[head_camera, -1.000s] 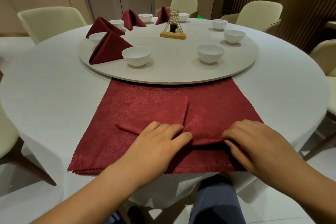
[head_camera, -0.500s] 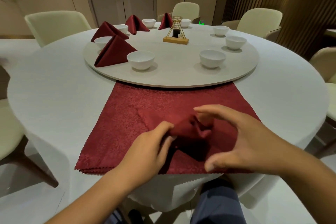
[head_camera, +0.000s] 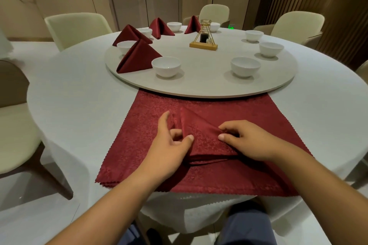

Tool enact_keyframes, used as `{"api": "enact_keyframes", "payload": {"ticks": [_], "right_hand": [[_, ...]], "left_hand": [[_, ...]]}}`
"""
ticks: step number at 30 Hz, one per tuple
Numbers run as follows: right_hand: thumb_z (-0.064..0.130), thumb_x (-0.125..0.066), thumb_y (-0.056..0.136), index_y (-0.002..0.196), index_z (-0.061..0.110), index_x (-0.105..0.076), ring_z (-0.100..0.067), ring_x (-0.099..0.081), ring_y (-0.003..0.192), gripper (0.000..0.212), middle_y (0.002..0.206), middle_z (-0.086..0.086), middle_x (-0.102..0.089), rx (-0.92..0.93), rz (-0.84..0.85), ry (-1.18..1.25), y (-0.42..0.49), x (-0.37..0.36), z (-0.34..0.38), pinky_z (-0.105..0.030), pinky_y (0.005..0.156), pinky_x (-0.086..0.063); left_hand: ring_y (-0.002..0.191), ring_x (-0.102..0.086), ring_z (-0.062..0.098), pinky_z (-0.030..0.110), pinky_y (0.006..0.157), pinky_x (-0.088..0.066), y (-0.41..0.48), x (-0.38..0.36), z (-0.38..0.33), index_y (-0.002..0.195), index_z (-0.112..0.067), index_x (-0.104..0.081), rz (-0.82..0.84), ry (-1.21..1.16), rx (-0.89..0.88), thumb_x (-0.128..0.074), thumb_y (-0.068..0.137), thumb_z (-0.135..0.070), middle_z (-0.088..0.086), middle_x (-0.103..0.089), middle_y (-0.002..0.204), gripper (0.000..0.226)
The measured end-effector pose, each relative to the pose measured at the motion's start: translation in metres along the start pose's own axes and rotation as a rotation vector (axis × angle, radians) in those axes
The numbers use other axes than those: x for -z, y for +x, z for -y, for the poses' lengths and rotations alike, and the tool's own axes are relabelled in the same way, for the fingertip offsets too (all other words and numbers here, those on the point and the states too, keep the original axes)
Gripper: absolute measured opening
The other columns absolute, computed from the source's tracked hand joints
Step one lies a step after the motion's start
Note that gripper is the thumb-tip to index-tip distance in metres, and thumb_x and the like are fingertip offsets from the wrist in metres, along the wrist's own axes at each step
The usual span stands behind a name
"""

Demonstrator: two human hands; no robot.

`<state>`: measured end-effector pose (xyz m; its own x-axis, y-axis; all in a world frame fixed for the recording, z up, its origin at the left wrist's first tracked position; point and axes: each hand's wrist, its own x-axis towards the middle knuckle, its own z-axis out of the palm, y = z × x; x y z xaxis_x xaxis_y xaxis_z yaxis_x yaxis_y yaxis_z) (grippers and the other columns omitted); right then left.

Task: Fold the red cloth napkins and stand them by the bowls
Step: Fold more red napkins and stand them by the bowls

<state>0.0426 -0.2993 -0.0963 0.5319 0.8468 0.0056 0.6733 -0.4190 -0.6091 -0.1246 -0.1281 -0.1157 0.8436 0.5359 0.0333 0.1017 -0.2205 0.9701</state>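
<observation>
Left hand (head_camera: 171,142) and right hand (head_camera: 250,142) pinch, I think, the folded napkin (head_camera: 201,135) lying on the napkin stack (head_camera: 139,145).

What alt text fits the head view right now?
The left hand and right hand pinch a half-folded red napkin atop a stack of flat ones at the near edge of the table. On the turntable beyond, four folded napkins stand beside white bowls on the left; the right-side bowls have none.
</observation>
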Motion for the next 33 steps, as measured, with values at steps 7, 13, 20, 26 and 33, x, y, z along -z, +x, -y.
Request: {"api": "enact_keyframes", "payload": {"ticks": [7, 13, 20, 26, 33], "right_hand": [[0.032, -0.06, 0.1, 0.116, 0.035, -0.07, 0.008, -0.06, 0.105, 0.019, 0.111, 0.026, -0.069, 0.039, 0.002, -0.062, 0.007, -0.001, -0.001, -0.022, 0.099, -0.046], [0.036, -0.063, 0.097, 0.122, 0.038, -0.066, 0.007, -0.058, 0.109, 0.026, 0.118, 0.022, -0.067, 0.008, -0.047, -0.106, 0.009, -0.007, -0.005, -0.016, 0.097, -0.043], [0.03, -0.061, 0.098, 0.116, 0.033, -0.07, 0.003, -0.061, 0.101, 0.02, 0.109, 0.019, -0.071, 0.004, -0.103, -0.128, 0.009, -0.011, -0.001, -0.016, 0.09, -0.045], [0.034, -0.058, 0.1, 0.116, 0.034, -0.069, 0.0, -0.062, 0.104, 0.02, 0.11, 0.02, -0.07, 0.003, -0.103, -0.15, 0.007, -0.011, 0.0, -0.026, 0.095, -0.048], [0.047, -0.055, 0.097, 0.13, 0.039, -0.061, 0.002, -0.056, 0.116, 0.034, 0.127, 0.02, -0.062, 0.007, -0.105, -0.092, -0.003, -0.014, -0.003, -0.026, 0.103, -0.044]], "left_hand": [[0.074, -0.066, 0.009, 0.02, 0.07, -0.054, 0.002, -0.003, -0.001, 0.146, -0.04, -0.035, 0.062, -0.05, -0.014, -0.065, 0.094, -0.002, -0.007, -0.07, 0.098, 0.071], [0.073, -0.068, 0.024, 0.05, 0.082, -0.057, 0.005, -0.003, 0.004, 0.141, -0.024, -0.053, 0.115, 0.094, 0.019, -0.069, 0.088, -0.013, 0.022, -0.073, 0.096, 0.057], [0.091, -0.075, 0.022, 0.044, 0.096, -0.056, 0.025, 0.002, 0.0, 0.143, -0.02, -0.053, 0.057, 0.086, 0.084, -0.075, 0.09, -0.017, 0.008, -0.076, 0.102, 0.058], [0.085, -0.07, 0.02, 0.048, 0.075, -0.061, 0.04, 0.001, -0.011, 0.123, -0.016, -0.053, 0.023, -0.153, 0.204, -0.076, 0.089, -0.01, 0.009, -0.07, 0.1, 0.041], [0.041, -0.049, 0.005, 0.027, 0.048, -0.05, 0.052, 0.008, -0.008, 0.132, -0.014, -0.05, 0.003, -0.086, 0.224, -0.067, 0.09, 0.01, -0.013, -0.048, 0.043, 0.05]]}}
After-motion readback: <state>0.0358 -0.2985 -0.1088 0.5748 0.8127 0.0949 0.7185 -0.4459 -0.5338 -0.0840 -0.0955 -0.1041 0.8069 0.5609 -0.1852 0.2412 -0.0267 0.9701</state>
